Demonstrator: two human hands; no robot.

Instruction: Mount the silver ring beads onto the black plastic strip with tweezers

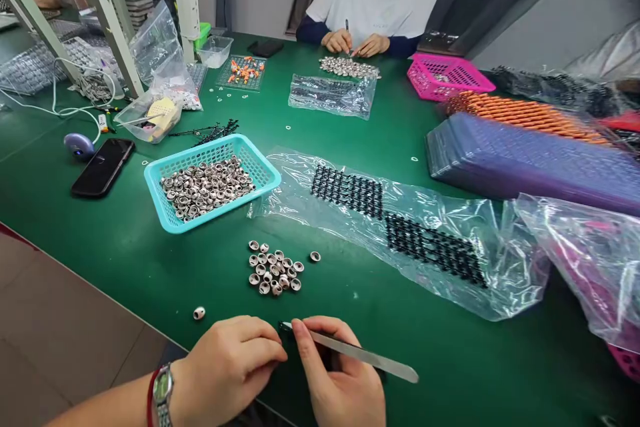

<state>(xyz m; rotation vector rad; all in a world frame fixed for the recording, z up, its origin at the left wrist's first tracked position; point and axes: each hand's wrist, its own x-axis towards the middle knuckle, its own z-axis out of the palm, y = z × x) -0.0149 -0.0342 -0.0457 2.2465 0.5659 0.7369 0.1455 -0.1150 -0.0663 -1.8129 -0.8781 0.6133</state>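
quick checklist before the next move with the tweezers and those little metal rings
1. Tweezers held in right hand: ok.
2. Left hand meets the tweezer tip, fingers pinched: ok; what they pinch: cannot tell.
3. Small pile of rings lies just beyond the hands: ok.
4. Stray rings apart from the pile, one close to the table edge: not ok.
5. Teal basket of rings sits upright on the table: ok.
6. Bag of black parts lies apart from the pile: ok.
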